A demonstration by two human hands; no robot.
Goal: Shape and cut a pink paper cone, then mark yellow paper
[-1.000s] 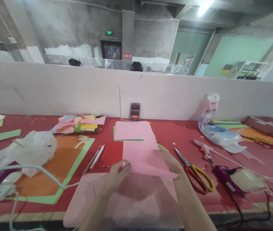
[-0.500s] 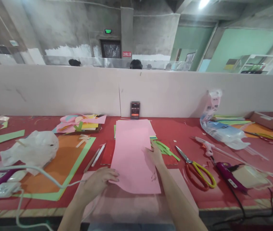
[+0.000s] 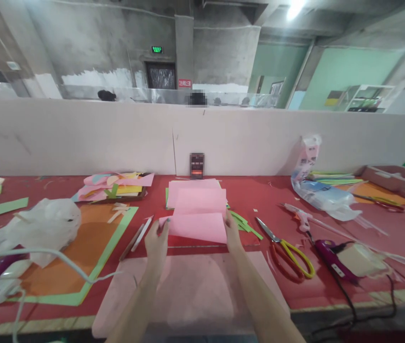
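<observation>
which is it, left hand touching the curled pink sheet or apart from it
Touching. The head view shows the left hand gripping the curled pink sheet by its left edge, thumb overlapping the paper.

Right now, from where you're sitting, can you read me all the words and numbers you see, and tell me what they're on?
"EXIT": on the green lit sign; the characters above it are too small to read surely.
Red sign: white characters, too small and blurred to read surely.
Clear plastic packaging: printed marks, too blurred to read.
Dark upright device: its front is pixelated, so unreadable.
I can't read any numbers.
</observation>
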